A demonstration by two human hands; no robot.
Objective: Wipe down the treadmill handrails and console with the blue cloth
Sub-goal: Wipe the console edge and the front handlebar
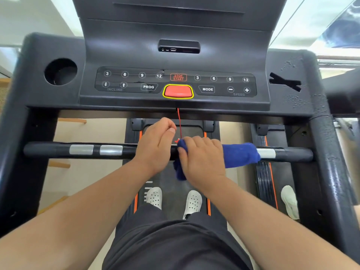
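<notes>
Curled over the front handrail, the left hand lies across the bar with its thumb close beside a red cord; whether it pinches the cord cannot be told. The right hand, touching it, grips the blue cloth, which wraps the bar and hangs below the knuckles.

Left of the hands, two silver plates sit on the rail before it meets the left upright. Right of the cloth, one silver plate shows, then a short black stretch to the right side rail.

Above, the dark console carries a round cup holder at left, a red button at centre and water droplets at right.

Below, white shoes stand on the belt, pale floor beside it. A second treadmill at right bears another white shoe.
</notes>
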